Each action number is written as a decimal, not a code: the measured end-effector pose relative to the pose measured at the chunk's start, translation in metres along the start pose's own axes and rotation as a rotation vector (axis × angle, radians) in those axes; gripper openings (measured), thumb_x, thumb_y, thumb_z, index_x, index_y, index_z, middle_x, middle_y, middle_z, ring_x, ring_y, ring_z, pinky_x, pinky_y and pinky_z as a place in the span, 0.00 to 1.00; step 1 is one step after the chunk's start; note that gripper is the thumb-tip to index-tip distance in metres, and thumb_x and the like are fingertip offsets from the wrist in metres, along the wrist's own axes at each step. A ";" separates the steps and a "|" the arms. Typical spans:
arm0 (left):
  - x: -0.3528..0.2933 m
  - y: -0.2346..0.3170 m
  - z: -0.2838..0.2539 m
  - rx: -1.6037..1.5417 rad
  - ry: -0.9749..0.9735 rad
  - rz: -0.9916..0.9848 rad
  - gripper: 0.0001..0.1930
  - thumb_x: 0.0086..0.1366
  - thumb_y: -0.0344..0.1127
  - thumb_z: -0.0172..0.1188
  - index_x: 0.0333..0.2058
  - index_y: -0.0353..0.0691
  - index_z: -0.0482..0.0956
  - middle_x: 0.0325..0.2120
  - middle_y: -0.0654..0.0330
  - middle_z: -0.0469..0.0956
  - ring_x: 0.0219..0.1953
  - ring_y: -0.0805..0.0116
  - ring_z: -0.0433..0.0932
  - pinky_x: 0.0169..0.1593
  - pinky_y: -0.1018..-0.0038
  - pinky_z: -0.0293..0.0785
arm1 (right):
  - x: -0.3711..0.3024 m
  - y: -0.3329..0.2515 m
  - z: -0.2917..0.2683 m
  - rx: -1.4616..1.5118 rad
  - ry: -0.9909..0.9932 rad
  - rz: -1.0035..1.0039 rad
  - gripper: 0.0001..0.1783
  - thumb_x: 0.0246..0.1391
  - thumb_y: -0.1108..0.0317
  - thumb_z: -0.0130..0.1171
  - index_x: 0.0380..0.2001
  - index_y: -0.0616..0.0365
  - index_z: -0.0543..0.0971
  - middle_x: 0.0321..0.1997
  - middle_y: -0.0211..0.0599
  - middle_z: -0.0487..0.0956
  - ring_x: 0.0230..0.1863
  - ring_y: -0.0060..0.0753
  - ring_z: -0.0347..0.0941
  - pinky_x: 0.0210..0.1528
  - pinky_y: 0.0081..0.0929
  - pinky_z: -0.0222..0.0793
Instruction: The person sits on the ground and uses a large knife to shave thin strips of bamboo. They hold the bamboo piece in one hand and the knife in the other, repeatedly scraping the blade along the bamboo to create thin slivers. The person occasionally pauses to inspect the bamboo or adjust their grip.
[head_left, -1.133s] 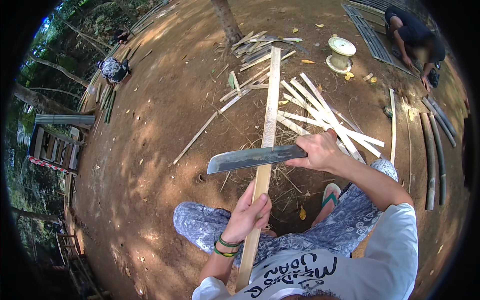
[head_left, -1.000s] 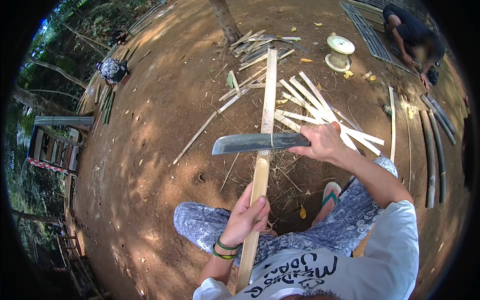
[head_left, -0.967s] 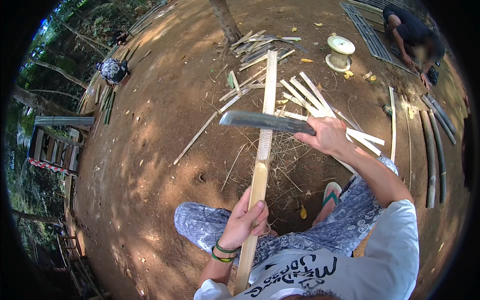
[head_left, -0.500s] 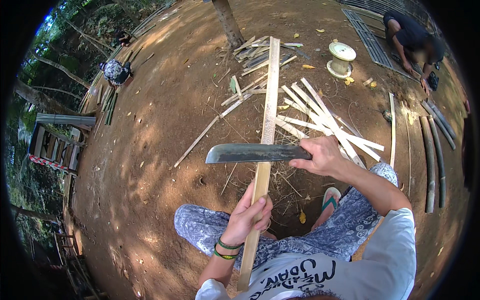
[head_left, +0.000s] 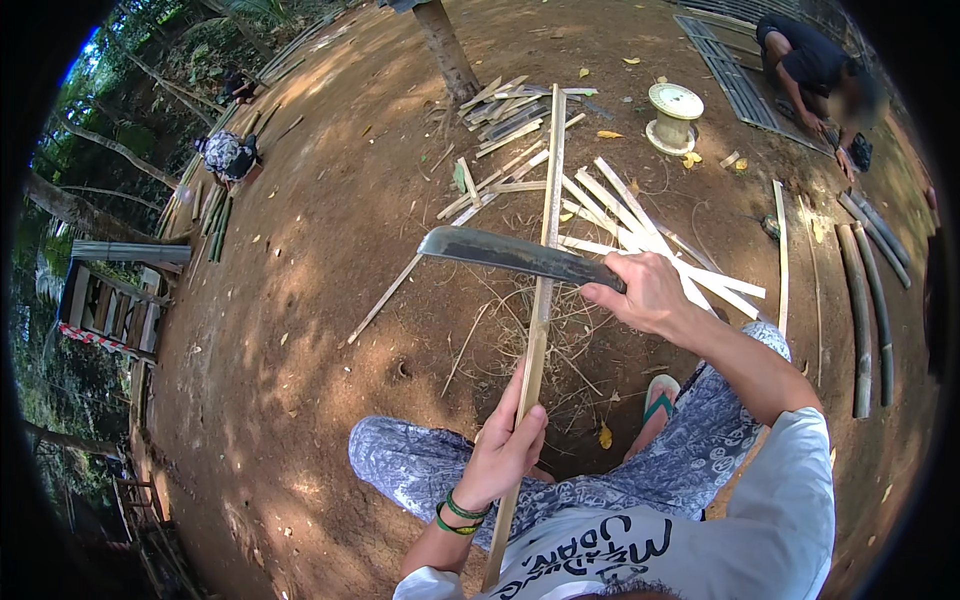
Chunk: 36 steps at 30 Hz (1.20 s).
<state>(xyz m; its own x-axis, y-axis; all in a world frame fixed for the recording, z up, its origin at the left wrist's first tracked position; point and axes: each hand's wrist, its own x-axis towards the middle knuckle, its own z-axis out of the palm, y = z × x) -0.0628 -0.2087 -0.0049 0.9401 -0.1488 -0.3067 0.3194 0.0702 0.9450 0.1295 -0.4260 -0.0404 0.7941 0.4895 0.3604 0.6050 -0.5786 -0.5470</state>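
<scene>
A long bamboo strip (head_left: 541, 312) runs lengthwise away from my chest, its far end above the ground litter. My left hand (head_left: 508, 440) is closed round its near part, with the thumb along one side. In my right hand (head_left: 648, 292) is the dark handle of a machete (head_left: 505, 252), whose broad blade points left and lies across the strip. The blade tilts, its tip farther from me than the handle. Whether its edge bites into the strip I cannot tell. Several pale split strips (head_left: 640, 228) lie crisscrossed on the ground beyond my right hand.
Behind the strips stand a tree trunk (head_left: 447, 55) and a cream spool (head_left: 674, 115). Bamboo poles (head_left: 861, 320) lie at the right. A co-worker (head_left: 815, 70) bends over a slatted bamboo panel (head_left: 722, 70) at the far right; another person (head_left: 228, 155) crouches at the far left.
The machete has moved away from me along the strip and its tip has swung farther out. The bamboo strip has turned in my left hand and now shows a narrower face.
</scene>
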 end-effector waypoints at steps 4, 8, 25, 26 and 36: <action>0.010 0.002 -0.001 0.083 0.056 0.065 0.34 0.78 0.33 0.45 0.75 0.48 0.39 0.24 0.70 0.64 0.20 0.84 0.61 0.22 0.84 0.60 | -0.015 -0.024 0.010 -0.089 -0.018 -0.255 0.36 0.51 0.30 0.62 0.19 0.56 0.75 0.15 0.41 0.77 0.18 0.47 0.77 0.20 0.45 0.71; 0.005 0.002 -0.004 0.085 0.040 0.032 0.34 0.77 0.32 0.45 0.75 0.46 0.40 0.23 0.71 0.63 0.20 0.84 0.61 0.23 0.84 0.61 | -0.010 -0.020 0.006 -0.087 -0.088 -0.200 0.36 0.51 0.29 0.61 0.20 0.56 0.76 0.16 0.41 0.77 0.17 0.47 0.77 0.20 0.44 0.71; -0.002 -0.003 0.006 0.159 0.091 0.076 0.33 0.76 0.31 0.47 0.75 0.45 0.43 0.24 0.72 0.67 0.22 0.85 0.63 0.24 0.84 0.62 | -0.005 -0.010 -0.002 -0.066 -0.059 -0.116 0.36 0.53 0.29 0.59 0.20 0.56 0.77 0.15 0.41 0.77 0.17 0.47 0.76 0.20 0.50 0.67; 0.000 -0.005 0.005 0.142 0.100 0.083 0.33 0.76 0.31 0.47 0.75 0.46 0.44 0.24 0.72 0.68 0.21 0.85 0.63 0.24 0.84 0.63 | -0.008 -0.019 -0.001 -0.034 -0.104 -0.120 0.36 0.53 0.29 0.59 0.20 0.56 0.77 0.15 0.41 0.77 0.17 0.47 0.76 0.21 0.51 0.68; -0.008 -0.005 0.005 0.116 0.088 0.060 0.34 0.76 0.29 0.46 0.75 0.46 0.42 0.24 0.71 0.65 0.21 0.85 0.62 0.24 0.85 0.62 | -0.007 -0.021 0.003 -0.189 -0.022 -0.219 0.36 0.50 0.29 0.62 0.20 0.55 0.75 0.14 0.39 0.76 0.17 0.46 0.76 0.20 0.47 0.66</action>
<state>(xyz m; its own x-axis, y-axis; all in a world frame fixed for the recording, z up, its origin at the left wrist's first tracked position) -0.0727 -0.2126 -0.0070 0.9657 -0.0600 -0.2528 0.2507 -0.0392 0.9673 0.1109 -0.4156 -0.0341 0.6434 0.6289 0.4365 0.7635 -0.5682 -0.3069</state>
